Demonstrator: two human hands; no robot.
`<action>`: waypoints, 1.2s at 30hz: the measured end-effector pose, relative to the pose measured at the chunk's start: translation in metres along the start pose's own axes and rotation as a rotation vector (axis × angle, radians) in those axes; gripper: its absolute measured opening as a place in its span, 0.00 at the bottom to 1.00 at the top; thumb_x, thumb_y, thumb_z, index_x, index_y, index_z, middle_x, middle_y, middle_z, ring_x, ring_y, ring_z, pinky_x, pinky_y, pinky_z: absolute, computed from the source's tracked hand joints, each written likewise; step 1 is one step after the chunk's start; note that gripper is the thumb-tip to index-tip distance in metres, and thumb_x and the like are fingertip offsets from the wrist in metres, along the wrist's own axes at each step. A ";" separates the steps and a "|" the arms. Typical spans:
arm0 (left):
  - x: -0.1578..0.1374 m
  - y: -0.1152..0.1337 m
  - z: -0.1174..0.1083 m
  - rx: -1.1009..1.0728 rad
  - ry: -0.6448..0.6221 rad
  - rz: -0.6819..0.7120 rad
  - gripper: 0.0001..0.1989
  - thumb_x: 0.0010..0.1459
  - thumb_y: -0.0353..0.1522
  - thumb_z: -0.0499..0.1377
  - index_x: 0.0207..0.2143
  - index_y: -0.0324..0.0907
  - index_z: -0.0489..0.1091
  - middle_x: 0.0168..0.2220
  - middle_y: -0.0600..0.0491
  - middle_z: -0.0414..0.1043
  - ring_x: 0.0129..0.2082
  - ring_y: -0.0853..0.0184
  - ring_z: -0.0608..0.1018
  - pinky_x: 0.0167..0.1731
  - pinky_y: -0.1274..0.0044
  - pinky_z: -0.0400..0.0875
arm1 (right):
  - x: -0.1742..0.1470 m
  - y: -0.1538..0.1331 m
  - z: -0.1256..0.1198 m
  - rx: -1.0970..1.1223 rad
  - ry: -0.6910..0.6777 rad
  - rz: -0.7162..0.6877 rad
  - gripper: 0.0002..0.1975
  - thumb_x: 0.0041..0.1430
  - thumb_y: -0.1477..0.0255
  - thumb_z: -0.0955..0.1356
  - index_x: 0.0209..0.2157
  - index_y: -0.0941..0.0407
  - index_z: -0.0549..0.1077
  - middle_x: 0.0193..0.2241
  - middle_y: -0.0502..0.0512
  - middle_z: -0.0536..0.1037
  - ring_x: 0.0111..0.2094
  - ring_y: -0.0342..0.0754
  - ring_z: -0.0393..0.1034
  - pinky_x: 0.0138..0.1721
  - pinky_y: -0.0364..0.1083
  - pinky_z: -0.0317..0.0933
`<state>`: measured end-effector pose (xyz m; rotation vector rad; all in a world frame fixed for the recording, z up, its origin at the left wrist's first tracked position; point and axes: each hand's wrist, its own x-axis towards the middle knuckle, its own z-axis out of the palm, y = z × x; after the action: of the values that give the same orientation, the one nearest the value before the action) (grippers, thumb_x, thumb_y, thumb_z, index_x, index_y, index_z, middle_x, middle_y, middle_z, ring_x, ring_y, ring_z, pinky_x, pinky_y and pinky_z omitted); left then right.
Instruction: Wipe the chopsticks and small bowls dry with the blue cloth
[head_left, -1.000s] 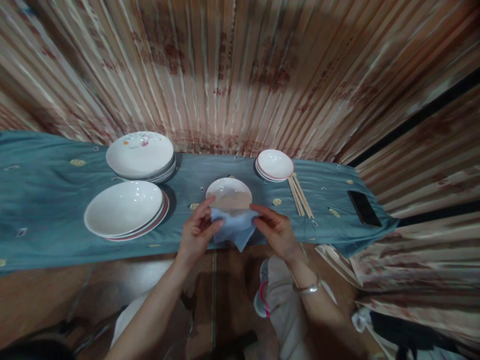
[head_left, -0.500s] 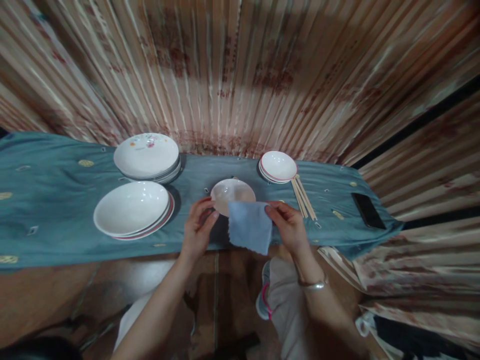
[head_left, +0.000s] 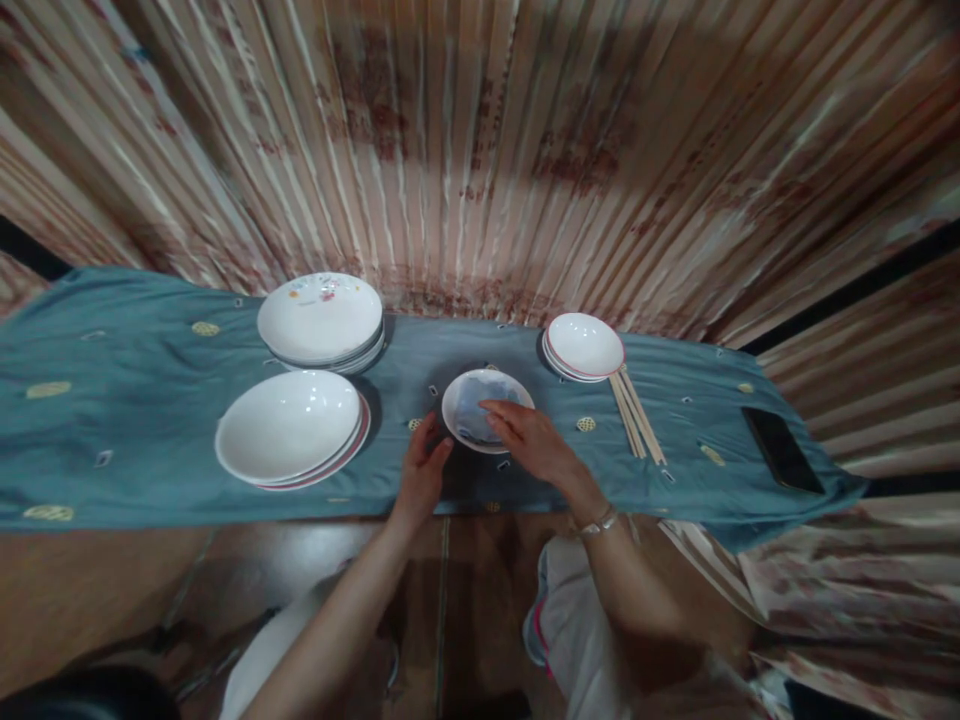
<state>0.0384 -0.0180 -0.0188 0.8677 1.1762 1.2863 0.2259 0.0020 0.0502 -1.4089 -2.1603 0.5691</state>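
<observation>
A small white bowl (head_left: 523,392) sits on the tablecloth in front of me, its inside partly covered by a light blue-grey cloth (head_left: 471,395). My right hand (head_left: 529,440) reaches over the bowl's right rim with its fingers on the cloth, pressing it against the inside. Just left of the bowl is my left hand (head_left: 424,465), its thumb and fingers apart and holding nothing. A narrow gap seems to separate it from the rim.
Stacked on the left are large white bowls (head_left: 289,425) and, behind them, flower-patterned plates (head_left: 319,320). Small red-rimmed bowls (head_left: 585,343) stand at the back right beside wooden chopsticks (head_left: 637,415). A dark phone (head_left: 781,450) lies near the right end of the teal tablecloth (head_left: 150,400).
The cloth, held up in front of the bowl before, is now inside it under my right hand. My left hand has come away from the rim. The view has shifted slightly.
</observation>
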 end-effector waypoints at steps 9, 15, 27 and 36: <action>0.008 -0.001 0.012 -0.096 -0.029 0.003 0.27 0.51 0.37 0.66 0.54 0.42 0.73 0.56 0.46 0.75 0.60 0.55 0.72 0.62 0.64 0.61 | 0.012 0.008 0.000 -0.201 -0.261 -0.045 0.18 0.67 0.78 0.62 0.54 0.57 0.75 0.54 0.62 0.78 0.55 0.54 0.72 0.58 0.53 0.64; 0.006 0.006 0.020 -0.194 -0.071 -0.112 0.30 0.49 0.37 0.68 0.56 0.47 0.71 0.56 0.49 0.74 0.56 0.57 0.75 0.52 0.68 0.74 | 0.011 -0.008 -0.001 -0.215 -0.390 -0.016 0.16 0.67 0.79 0.62 0.49 0.59 0.78 0.48 0.64 0.79 0.52 0.54 0.72 0.55 0.52 0.63; -0.012 0.015 0.016 -0.138 -0.165 -0.196 0.31 0.49 0.42 0.68 0.56 0.46 0.71 0.56 0.46 0.74 0.50 0.56 0.79 0.44 0.67 0.79 | -0.006 -0.012 0.014 0.082 -0.212 -0.077 0.22 0.68 0.79 0.59 0.60 0.58 0.69 0.62 0.64 0.70 0.61 0.51 0.66 0.64 0.54 0.59; -0.009 0.013 0.016 -0.074 -0.114 -0.199 0.29 0.50 0.42 0.65 0.55 0.45 0.73 0.55 0.47 0.75 0.47 0.59 0.79 0.40 0.71 0.79 | 0.006 -0.011 0.020 -0.246 -0.117 -0.058 0.25 0.67 0.79 0.60 0.64 0.62 0.62 0.66 0.71 0.60 0.66 0.56 0.58 0.63 0.55 0.59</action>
<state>0.0516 -0.0228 -0.0014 0.7405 1.0896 1.0970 0.2039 0.0016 0.0424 -1.4634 -2.4248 0.3822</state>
